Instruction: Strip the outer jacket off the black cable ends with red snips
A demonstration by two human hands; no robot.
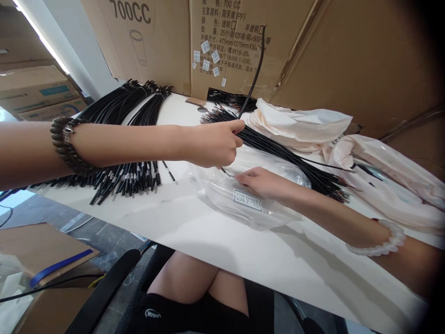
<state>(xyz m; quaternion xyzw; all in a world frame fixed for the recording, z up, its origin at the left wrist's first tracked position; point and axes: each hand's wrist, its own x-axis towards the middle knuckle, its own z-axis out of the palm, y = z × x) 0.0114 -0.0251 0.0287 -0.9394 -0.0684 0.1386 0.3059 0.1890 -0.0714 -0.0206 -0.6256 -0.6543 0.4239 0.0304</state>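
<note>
My left hand (pixel 217 144) is closed round a black cable (pixel 255 76), whose long end sticks up in front of the cardboard. A short, thin end shows below that fist, close to the fingertips of my right hand (pixel 255 181). The right thumb and fingers are pinched together there; what they grip is too small to make out. Beneath both hands lies a clear plastic bag (pixel 250 218) with a printed label. Behind them a bundle of black cables (pixel 281 155) with bare copper-coloured ends stretches to the right.
Bundles of black cables with pale labels (pixel 139 178) cover the left of the white table (pixel 167 218). White plastic bags (pixel 302 123) lie at the back right. A large cardboard box (pixel 229 46) stands behind the table. A chair armrest (pixel 107 287) is below.
</note>
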